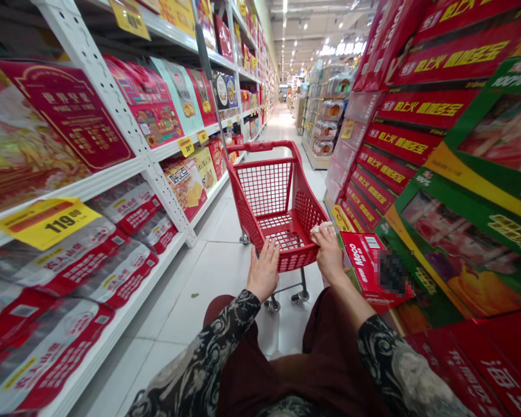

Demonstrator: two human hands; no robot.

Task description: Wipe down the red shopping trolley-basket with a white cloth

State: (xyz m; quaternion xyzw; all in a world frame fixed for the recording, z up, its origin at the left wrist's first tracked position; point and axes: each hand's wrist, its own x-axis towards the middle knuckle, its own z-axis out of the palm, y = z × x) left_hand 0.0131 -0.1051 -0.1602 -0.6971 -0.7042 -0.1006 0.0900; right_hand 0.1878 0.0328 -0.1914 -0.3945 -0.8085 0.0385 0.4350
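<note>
A red plastic shopping cart (290,223) with a grid-walled basket stands on the floor in front of my knees. My left hand (264,269) rests on the near left corner of the basket, its fingers stretched out and lying against the rim. At the near right corner, my right hand (329,252) is closed around a crumpled, pale pinkish cloth (320,230), pressing it on the rim. Part of the cloth is hidden under the fingers. Inside the basket only the red grid floor shows.
White shelving (125,110) with boxed goods and packs of bottles (108,278) lines the left. Stacked red drink cartons (386,168) and green fruit boxes (469,214) rise close on the right. A tiled aisle (282,119) runs ahead beyond the cart.
</note>
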